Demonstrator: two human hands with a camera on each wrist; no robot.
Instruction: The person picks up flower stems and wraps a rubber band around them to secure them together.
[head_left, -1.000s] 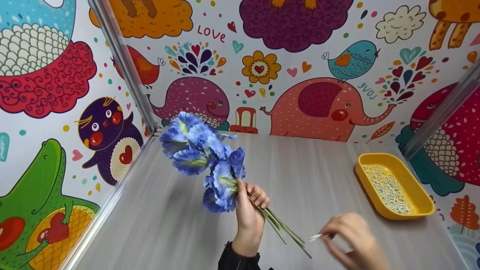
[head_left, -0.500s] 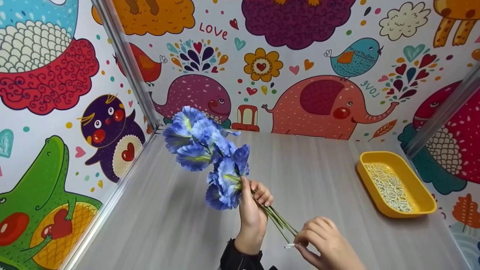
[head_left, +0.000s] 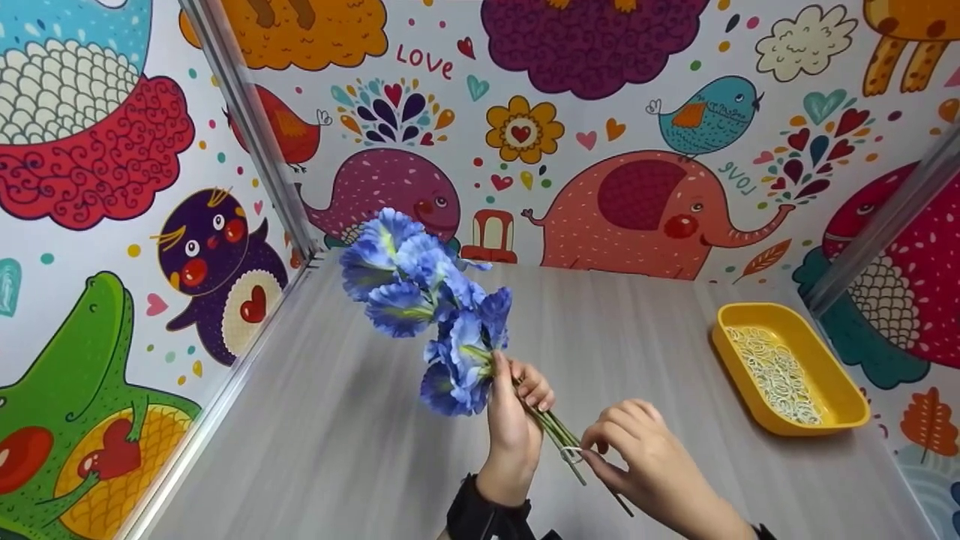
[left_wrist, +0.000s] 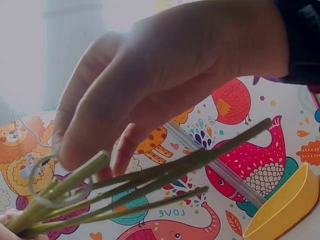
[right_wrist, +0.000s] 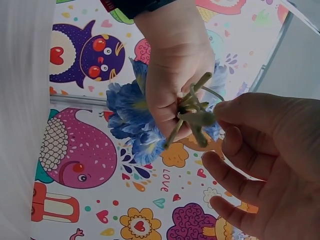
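My left hand (head_left: 516, 427) grips a bunch of blue artificial flowers (head_left: 397, 304) by the green stems (head_left: 553, 424), just below the blooms. The blooms lean to the upper left, and the bare stem ends point down to the right. My right hand (head_left: 641, 450) pinches a pale rubber band (head_left: 571, 454) between thumb and index finger. In the left wrist view the rubber band (left_wrist: 32, 181) loops around stems near their ends, still loose. The right wrist view has the stem ends (right_wrist: 197, 119) facing the camera, with the thumb beside them.
A yellow tray (head_left: 846, 411) holding many pale rubber bands (head_left: 772, 375) stands on the right of the grey table (head_left: 337, 465). Walls with cartoon animal prints and metal corner rails (head_left: 247, 127) enclose the table's back and sides.
My right hand has moved left and up to the stem ends, bringing the rubber band from beside them to around stems. The left hand and flowers have shifted slightly right.
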